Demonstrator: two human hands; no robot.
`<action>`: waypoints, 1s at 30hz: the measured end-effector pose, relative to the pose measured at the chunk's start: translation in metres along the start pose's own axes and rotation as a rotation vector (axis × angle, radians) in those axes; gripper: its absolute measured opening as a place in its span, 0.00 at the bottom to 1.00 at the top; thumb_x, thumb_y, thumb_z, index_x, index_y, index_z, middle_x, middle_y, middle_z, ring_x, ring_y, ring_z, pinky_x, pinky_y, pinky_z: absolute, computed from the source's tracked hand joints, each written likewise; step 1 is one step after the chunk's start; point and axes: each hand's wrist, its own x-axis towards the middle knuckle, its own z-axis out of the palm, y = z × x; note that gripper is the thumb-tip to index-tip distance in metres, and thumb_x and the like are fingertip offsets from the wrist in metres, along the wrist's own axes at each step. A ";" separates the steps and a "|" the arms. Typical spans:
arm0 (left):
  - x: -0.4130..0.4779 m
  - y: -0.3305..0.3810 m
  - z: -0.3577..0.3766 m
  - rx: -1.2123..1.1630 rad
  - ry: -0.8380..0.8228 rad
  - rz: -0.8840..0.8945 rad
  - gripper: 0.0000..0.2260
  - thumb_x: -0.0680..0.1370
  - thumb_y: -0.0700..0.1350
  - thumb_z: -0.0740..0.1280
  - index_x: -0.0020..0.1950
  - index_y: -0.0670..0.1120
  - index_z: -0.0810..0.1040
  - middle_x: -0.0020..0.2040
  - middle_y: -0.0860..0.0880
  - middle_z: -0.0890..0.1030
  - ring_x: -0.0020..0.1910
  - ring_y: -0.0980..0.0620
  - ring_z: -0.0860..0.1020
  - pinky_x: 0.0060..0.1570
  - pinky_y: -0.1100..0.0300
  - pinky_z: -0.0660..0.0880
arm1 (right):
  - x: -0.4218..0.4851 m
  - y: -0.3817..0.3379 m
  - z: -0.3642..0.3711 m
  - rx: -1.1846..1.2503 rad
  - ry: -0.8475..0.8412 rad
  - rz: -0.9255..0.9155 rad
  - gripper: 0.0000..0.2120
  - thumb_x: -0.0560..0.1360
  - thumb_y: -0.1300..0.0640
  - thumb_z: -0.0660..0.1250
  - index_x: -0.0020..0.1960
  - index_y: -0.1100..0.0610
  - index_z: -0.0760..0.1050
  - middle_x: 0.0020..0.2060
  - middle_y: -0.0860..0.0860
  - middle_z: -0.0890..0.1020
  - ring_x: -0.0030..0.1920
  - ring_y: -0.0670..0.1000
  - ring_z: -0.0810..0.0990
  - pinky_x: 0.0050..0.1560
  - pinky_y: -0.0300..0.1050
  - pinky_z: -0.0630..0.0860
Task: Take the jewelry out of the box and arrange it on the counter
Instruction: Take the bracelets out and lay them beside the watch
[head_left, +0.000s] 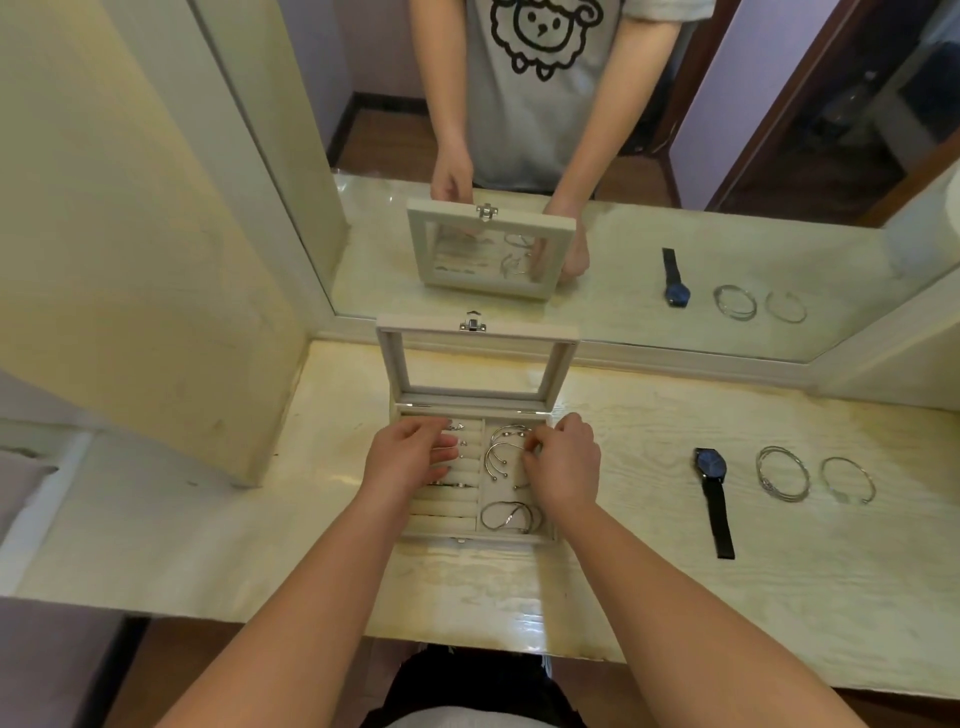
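A pale jewelry box (470, 538) sits open on the counter (649, 587), its windowed lid (475, 358) standing upright. Silver open bangles (501, 457) lie in its right compartment, with another bangle (506, 517) nearer me. Small rings (460, 442) sit in the left ring rolls. My left hand (410, 457) rests with straight fingers over the ring rolls. My right hand (563, 462) has curled fingers pinching at a bangle in the right compartment. On the counter to the right lie a blue-faced watch (712, 496), a stacked wire bangle (782, 473) and a thin bangle (848, 479).
A large mirror (571, 156) stands right behind the box and shows a person's reflection. A cream wall panel (130, 234) closes off the left. The counter's front edge (467, 631) runs just below my forearms.
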 end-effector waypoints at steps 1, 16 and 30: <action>0.001 0.000 0.001 0.015 -0.001 0.006 0.08 0.78 0.40 0.63 0.48 0.45 0.82 0.41 0.46 0.84 0.40 0.50 0.83 0.42 0.56 0.79 | 0.000 0.000 -0.002 0.026 -0.003 0.009 0.09 0.74 0.58 0.64 0.50 0.53 0.81 0.47 0.52 0.71 0.51 0.54 0.69 0.49 0.45 0.68; -0.002 0.003 0.029 0.212 -0.138 0.113 0.04 0.74 0.34 0.71 0.48 0.37 0.83 0.35 0.46 0.81 0.32 0.53 0.79 0.35 0.63 0.80 | -0.008 -0.005 -0.050 0.222 0.115 -0.133 0.04 0.74 0.54 0.67 0.43 0.49 0.81 0.40 0.46 0.80 0.49 0.51 0.71 0.47 0.45 0.66; -0.011 0.003 0.037 0.073 -0.220 0.002 0.03 0.73 0.34 0.72 0.41 0.41 0.83 0.36 0.43 0.84 0.33 0.51 0.84 0.33 0.61 0.81 | -0.042 0.014 -0.057 1.257 -0.103 0.340 0.03 0.74 0.65 0.70 0.47 0.61 0.80 0.36 0.56 0.80 0.32 0.48 0.81 0.34 0.42 0.80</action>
